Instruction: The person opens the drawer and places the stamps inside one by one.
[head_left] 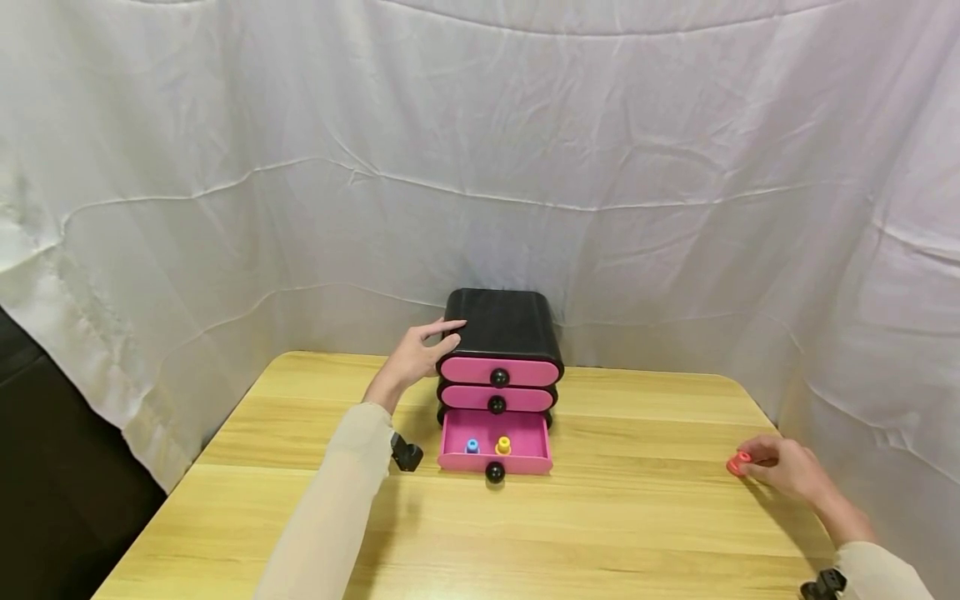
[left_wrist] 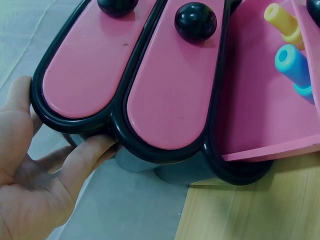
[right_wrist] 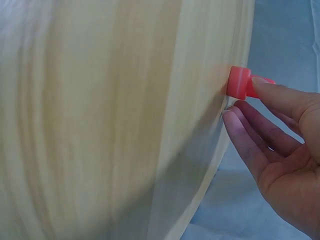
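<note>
Here the right hand (head_left: 783, 468) pinches a small red peg (head_left: 738, 463) at the counter's (head_left: 637, 533) 3 o'clock edge, while the left hand (head_left: 420, 354), fingers relaxed, steadies the black drawer unit (head_left: 501, 321) at 12 o'clock. This looks like a pick-up step; next, probably, carry the peg leftward to the open bottom drawer (head_left: 495, 458), beside the blue peg (head_left: 472, 446) and yellow peg (head_left: 503, 445).

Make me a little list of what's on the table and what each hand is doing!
Box: black drawer box with three pink drawers
Open drawer: bottom drawer pulled out
Inside it: blue peg and yellow peg
Left hand: rests on the box's left side
Right hand: pinches a red peg near the table edge
</note>
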